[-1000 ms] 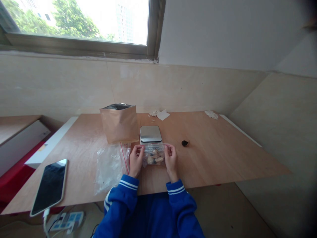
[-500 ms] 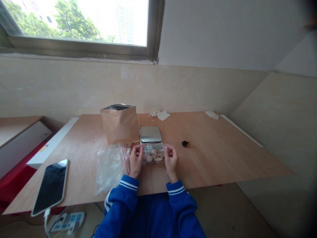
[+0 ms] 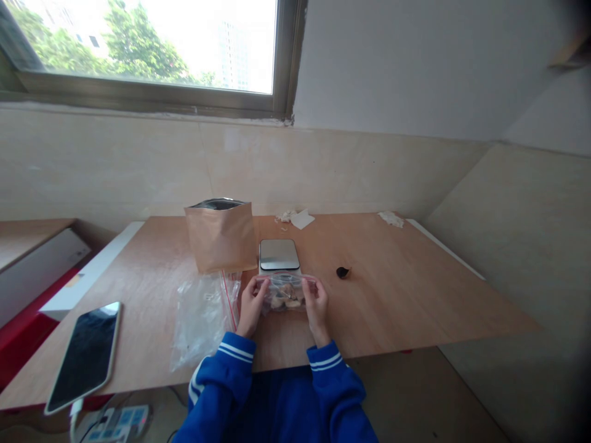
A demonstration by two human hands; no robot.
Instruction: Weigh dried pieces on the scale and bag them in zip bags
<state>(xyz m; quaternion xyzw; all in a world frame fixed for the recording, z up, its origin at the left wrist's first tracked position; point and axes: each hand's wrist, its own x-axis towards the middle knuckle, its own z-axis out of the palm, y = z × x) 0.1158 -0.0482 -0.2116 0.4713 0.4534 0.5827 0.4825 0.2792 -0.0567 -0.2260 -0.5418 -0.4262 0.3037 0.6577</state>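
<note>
While I keep both hands on the small zip bag (image 3: 282, 276), little has shifted over the last second: its pale, lumpy pieces (image 3: 278, 303) have settled a bit differently inside, and the grip is much the same. I take that to mean the work is at the bag's mouth, with its contents left loose below; whether the seal is fully pressed I can't tell from here.

The bag sits just on the near side of the scale (image 3: 279, 254), overlapping its front edge in my view, though I can't tell whether they touch. My left hand (image 3: 250, 304) is nearly closed, thumb and fingers pinching the bag's left top corner; my right hand (image 3: 316, 304) pinches the right top corner in the same way, and the mouth is stretched between them.

Left of the scale, just beside it, stands the brown pouch (image 3: 220, 240) with its top open. A larger clear bag (image 3: 198, 320) lies flat to the scale's near left, and a dark curled piece (image 3: 342, 272) rests to its right, well apart.
</note>
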